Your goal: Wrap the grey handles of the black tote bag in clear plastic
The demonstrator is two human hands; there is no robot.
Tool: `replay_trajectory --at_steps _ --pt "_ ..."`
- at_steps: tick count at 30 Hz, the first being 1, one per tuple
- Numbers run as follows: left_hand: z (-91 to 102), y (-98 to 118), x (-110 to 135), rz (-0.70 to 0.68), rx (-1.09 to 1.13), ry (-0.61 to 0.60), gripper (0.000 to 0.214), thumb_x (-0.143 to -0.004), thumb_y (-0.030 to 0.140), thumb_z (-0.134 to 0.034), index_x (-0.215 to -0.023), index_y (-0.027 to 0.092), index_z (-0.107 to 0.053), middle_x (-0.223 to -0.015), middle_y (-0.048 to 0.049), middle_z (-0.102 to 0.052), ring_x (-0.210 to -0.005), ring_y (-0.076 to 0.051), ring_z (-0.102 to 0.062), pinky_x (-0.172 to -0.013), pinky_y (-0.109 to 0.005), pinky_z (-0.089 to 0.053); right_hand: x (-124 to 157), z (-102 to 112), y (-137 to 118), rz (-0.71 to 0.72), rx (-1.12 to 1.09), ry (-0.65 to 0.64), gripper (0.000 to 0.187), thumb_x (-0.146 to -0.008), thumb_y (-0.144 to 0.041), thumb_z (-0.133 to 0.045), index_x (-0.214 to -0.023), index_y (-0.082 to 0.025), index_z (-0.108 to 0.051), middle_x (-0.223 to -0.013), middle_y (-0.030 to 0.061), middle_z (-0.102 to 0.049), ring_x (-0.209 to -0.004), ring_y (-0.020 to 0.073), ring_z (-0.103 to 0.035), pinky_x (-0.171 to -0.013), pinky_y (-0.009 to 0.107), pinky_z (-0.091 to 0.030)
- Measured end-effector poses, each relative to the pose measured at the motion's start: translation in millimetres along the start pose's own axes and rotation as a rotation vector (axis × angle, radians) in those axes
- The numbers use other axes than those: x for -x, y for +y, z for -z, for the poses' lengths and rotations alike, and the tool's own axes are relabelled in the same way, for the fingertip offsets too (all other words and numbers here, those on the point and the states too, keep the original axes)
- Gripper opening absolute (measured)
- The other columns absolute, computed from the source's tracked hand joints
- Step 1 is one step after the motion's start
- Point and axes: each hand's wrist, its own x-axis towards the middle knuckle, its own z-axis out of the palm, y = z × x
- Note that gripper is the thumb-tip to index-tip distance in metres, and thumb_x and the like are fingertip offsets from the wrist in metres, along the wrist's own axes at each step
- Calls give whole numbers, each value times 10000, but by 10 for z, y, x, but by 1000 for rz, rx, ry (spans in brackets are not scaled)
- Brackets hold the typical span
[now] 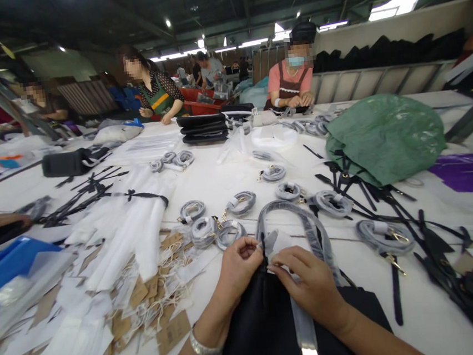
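My left hand [239, 266] and my right hand [311, 284] meet over the top of a black bag [268, 330] lying against the near table edge. Both hands pinch a small piece of white wrapping [273, 242] at the base of the bag's grey wrapped handle [307, 221], which arches away from me. A shiny strap [304, 327] runs down the bag under my right hand. My left wrist wears a silver bracelet [203, 348].
Several coiled grey straps [239, 202] lie beyond my hands. White paper bundles [132, 226] and brown tags [171, 331] lie left, black straps [430, 237] right, a green bag [387, 135] far right. People work at the white table's [419, 299] far side.
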Motion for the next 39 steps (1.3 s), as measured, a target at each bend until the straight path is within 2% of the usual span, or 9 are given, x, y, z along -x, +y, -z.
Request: replay_trajectory --at_steps 5,10,18,22,25,31,34,37,39 --pt "-41 21 41 13 11 -10 189 -699 263 -708 -817 139 -629 -694 10 -638 -630 -103 -592 -627 -199 -470 -11 -116 45 -51 -86 -4 101 -943 -172 -588 -1026 -224 -615 -940 45 -661 -901 192 -632 -814 319 -505" --pt "-41 -1 47 -10 -52 -12 171 -688 237 -689 -813 140 -625 -700 0 -632 -638 -116 -589 -633 -215 -470 -12 -130 33 -120 -116 -14 87 -936 -169 -571 -994 -216 -615 -914 35 -653 -801 173 -628 -763 302 -496" --pt "-37 90 93 -142 -388 21 100 -688 156 -619 -787 158 -632 -685 4 -613 -638 -131 -566 -611 -220 -440 -22 -140 139 -481 -287 -28 23 -821 -215 -629 -826 -212 -651 -751 -6 -649 -663 161 -618 -665 271 -497" --pt "-35 126 111 -127 -438 -48 101 -673 136 -623 -771 161 -623 -662 20 -584 -611 -119 -530 -578 -209 -402 4 -133 205 -622 -359 -41 63 -810 -262 -633 -825 -204 -653 -694 -8 -641 -618 170 -607 -608 274 -492" --pt "-31 113 113 -140 -463 -49 86 -693 141 -620 -773 169 -607 -650 32 -554 -608 -114 -505 -571 -205 -380 23 -125 202 -566 -332 -52 48 -837 -249 -613 -844 -209 -639 -725 -5 -635 -637 170 -599 -636 287 -489" --pt "-51 86 109 -229 -475 -58 102 -811 267 -641 -846 172 -639 -760 -5 -639 -692 -143 -571 -646 -226 -429 26 -103 199 -280 -177 -14 107 -943 -226 -541 -1029 -219 -604 -937 40 -637 -757 174 -609 -754 322 -486" --pt "-62 75 123 -288 -574 -96 71 -831 244 -643 -847 179 -666 -801 -20 -676 -741 -157 -602 -693 -242 -433 16 -78 190 -186 -159 -28 124 -958 -205 -517 -1045 -217 -604 -972 50 -641 -845 183 -623 -803 321 -491" --pt "-50 71 143 -353 -672 -158 38 -842 220 -647 -852 195 -673 -821 -19 -685 -776 -165 -612 -721 -253 -424 12 -51 193 -233 -131 -25 92 -909 -191 -557 -975 -211 -619 -893 28 -638 -712 161 -609 -737 313 -492" --pt "-23 71 140 -396 -702 -211 38 -857 230 -647 -866 205 -674 -841 -21 -687 -804 -171 -614 -742 -262 -421 20 -45 219 -383 -161 -12 51 -859 -216 -600 -901 -205 -627 -782 1 -626 -603 143 -577 -640 292 -479"
